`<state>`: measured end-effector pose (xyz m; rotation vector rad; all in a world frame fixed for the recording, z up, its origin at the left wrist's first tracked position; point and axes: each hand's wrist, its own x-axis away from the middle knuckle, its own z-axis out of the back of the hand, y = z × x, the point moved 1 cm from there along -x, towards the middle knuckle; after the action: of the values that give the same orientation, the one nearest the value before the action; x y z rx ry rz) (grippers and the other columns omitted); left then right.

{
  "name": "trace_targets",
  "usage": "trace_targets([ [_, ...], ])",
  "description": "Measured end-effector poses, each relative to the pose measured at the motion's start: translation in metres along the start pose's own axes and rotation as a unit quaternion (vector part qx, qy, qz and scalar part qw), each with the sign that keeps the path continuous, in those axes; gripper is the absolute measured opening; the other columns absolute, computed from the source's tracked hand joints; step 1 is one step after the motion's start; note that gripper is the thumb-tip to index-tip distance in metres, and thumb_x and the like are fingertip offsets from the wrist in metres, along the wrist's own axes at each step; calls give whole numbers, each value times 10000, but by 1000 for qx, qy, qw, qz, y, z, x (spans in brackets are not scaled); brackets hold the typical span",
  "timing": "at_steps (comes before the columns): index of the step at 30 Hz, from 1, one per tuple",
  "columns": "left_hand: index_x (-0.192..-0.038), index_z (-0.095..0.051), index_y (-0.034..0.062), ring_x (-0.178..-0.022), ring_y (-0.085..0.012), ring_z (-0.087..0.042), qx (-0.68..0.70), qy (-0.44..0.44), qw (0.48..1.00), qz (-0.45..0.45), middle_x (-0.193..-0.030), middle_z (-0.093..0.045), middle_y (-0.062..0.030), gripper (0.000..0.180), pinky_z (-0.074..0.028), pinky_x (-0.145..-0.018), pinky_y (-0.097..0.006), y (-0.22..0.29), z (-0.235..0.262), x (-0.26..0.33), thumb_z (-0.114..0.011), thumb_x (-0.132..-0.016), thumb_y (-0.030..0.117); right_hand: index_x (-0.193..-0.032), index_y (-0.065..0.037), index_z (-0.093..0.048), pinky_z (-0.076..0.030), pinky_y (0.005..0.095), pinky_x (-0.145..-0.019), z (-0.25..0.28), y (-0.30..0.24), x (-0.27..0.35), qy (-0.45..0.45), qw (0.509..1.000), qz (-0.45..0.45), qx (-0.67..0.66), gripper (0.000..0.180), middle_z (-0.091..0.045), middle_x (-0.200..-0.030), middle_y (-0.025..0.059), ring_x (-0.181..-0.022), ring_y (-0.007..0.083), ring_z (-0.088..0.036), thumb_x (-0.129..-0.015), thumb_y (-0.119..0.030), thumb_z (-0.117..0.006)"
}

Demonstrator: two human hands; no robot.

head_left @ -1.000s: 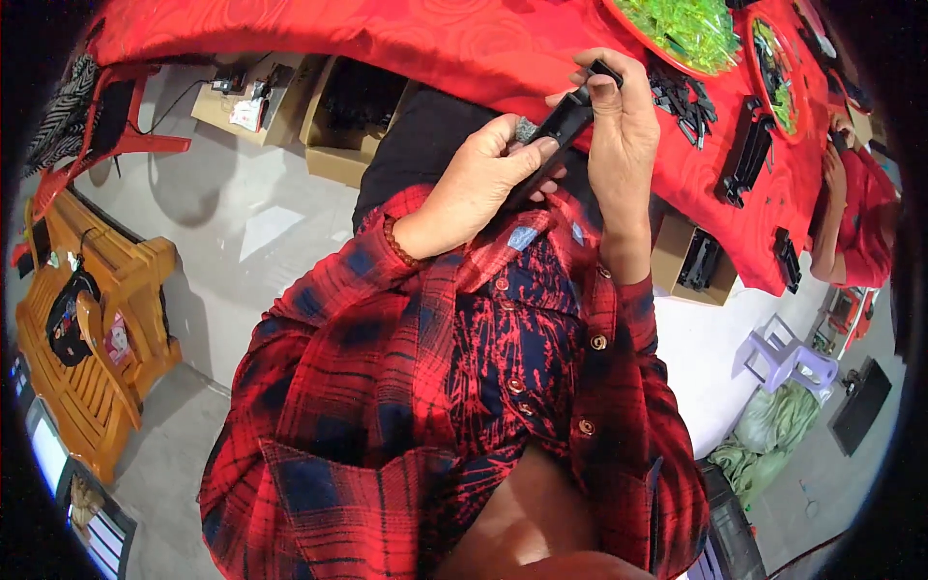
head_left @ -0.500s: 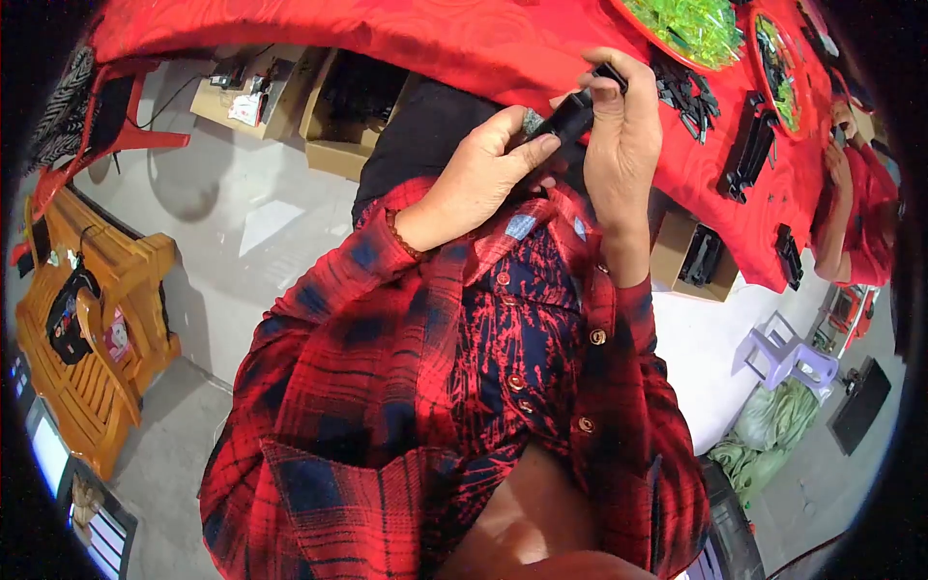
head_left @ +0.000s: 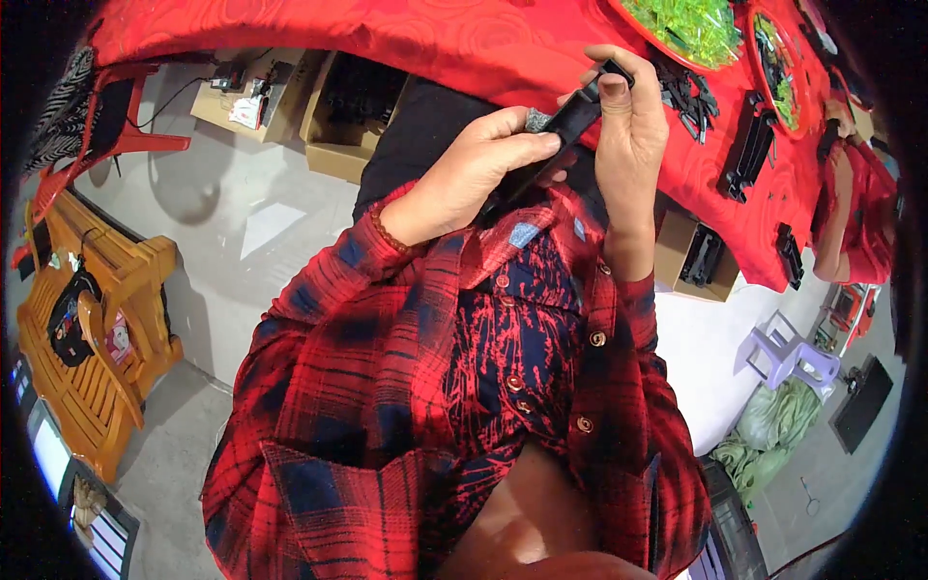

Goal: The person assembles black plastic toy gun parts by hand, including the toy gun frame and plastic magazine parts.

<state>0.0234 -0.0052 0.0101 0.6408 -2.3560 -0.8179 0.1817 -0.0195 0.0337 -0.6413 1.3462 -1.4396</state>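
Observation:
A long black plastic part (head_left: 577, 113) slants up and to the right between my hands, its exact kind not plain. My left hand (head_left: 474, 169) is wrapped round its lower length, the thumb lying along the top. A small grey fuzzy piece (head_left: 538, 120) shows beside the left fingers. At the part's far end, my right hand (head_left: 626, 135) is closed with bent fingers and thumb on the tip. The undersides of the part and some fingertips are hidden. Just beyond, the red-covered table (head_left: 435, 39) carries loose black pieces (head_left: 691, 101).
A red-rimmed tray of yellow-green pieces (head_left: 686, 29) and another tray (head_left: 776, 72) stand on the table. Black assembled parts (head_left: 749, 145) lie near its edge. Cardboard boxes (head_left: 343, 159) sit below. Another person's arm (head_left: 839, 193) is at the far right. A purple stool (head_left: 788, 353) stands lower right.
The black part now shows longer and straighter between my hands, its lower end reaching below the left hand. My left hand has shifted slightly; the right stays at the far end.

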Motion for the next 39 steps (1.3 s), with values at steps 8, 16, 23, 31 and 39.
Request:
trace_targets([
  [8, -1009, -596, -6, -799, -44, -465, -206, 78, 971, -94, -865, -562, 31, 212, -419, -695, -238, 1, -11, 7, -640, -968, 197, -1094, -65, -638, -400, 344, -890, 5, -17, 6, -26, 979, 155, 129, 237, -629, -938, 82, -884, 253, -601, -860, -28, -625],
  [16, -1210, -509, -3, -1014, -104, -604, -81, 61, 980, -171, -1075, -654, -50, 279, -485, -898, -261, -5, -13, 16, -617, -955, 31, -1028, -84, -657, -381, 407, -946, 6, -42, 9, -65, 948, 249, 189, 306, -655, -919, 36, -891, 222, -638, -732, -16, -692],
  [23, -1243, -443, 8, -1078, -134, -614, -48, 36, 988, -141, -1136, -639, -87, 317, -485, -943, -281, -14, -8, 23, -583, -959, -7, -1016, -69, -652, -386, 445, -957, 2, -44, 22, -65, 938, 261, 219, 306, -660, -924, 26, -892, 206, -648, -714, -32, -693],
  [31, -1234, -491, 48, -1022, -70, -530, -61, 0, 990, -129, -1097, -575, 1, 263, -437, -898, -237, -14, -3, 14, -577, -997, 121, -1036, -44, -633, -391, 446, -908, -1, -44, 22, -38, 927, 244, 282, 273, -664, -968, 46, -911, 236, -620, -765, -39, -668],
  [39, -1340, -509, -33, -1108, -158, -602, -59, -95, 994, -18, -1202, -629, -73, 404, -433, -1029, -313, 14, 7, 10, -565, -982, 146, -1095, -22, -620, -473, 323, -788, 8, -13, -7, -1, 993, 47, 105, 189, -633, -936, 79, -868, 207, -612, -1001, -176, -564],
])
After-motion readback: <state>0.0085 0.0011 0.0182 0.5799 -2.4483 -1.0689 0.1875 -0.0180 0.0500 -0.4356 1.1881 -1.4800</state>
